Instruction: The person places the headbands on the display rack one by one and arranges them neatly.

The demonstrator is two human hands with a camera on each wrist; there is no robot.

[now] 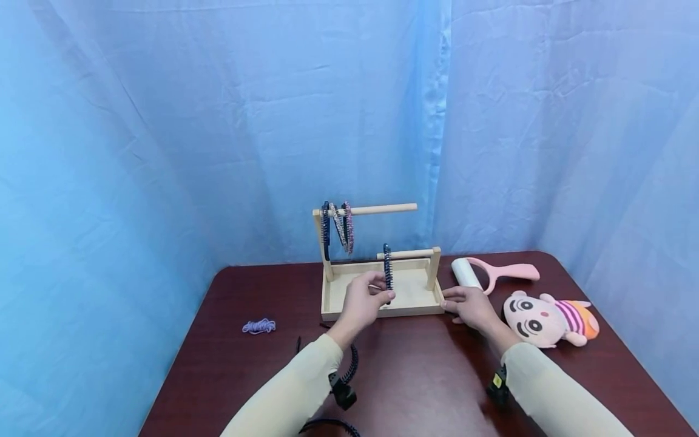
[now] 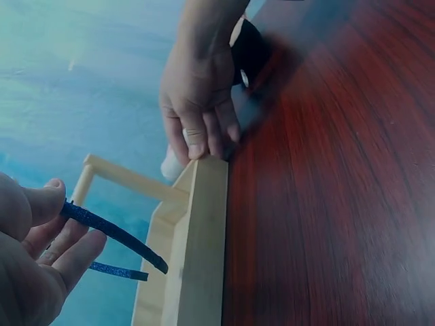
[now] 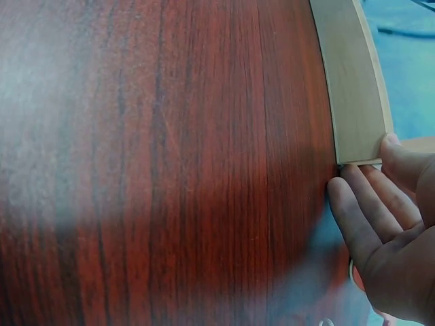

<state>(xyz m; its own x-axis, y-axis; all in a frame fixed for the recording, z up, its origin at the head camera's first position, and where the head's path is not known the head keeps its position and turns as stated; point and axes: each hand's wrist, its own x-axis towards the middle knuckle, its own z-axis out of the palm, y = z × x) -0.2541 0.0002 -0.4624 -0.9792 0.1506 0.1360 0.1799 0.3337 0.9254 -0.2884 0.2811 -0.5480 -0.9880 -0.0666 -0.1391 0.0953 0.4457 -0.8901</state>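
Note:
My left hand (image 1: pixel 364 298) pinches a dark blue headband (image 1: pixel 388 267) between thumb and fingers, its open ends pointing down towards the tray in the left wrist view. The headband stands by the short lower bar (image 1: pixel 415 254) of a wooden rack (image 1: pixel 357 314); whether it loops around the bar I cannot tell. At the rack's front right corner my right hand (image 1: pixel 469 306) grips the tray, the thumb (image 3: pixel 391 142) on the rim and fingers at the end wall. On the upper bar (image 1: pixel 384 209) hang a dark blue headband (image 1: pixel 325 227), a pale one (image 1: pixel 338 227) and a pink one (image 1: pixel 349 227).
More dark headbands (image 1: pixel 352 364) lie on the table, partly covered by my left arm. A bundle of lilac cord (image 1: pixel 259 326) lies at the left. To the right are a pink-handled lint roller (image 1: pixel 513 271) and a plush doll (image 1: pixel 546 320). Blue curtains surround the table.

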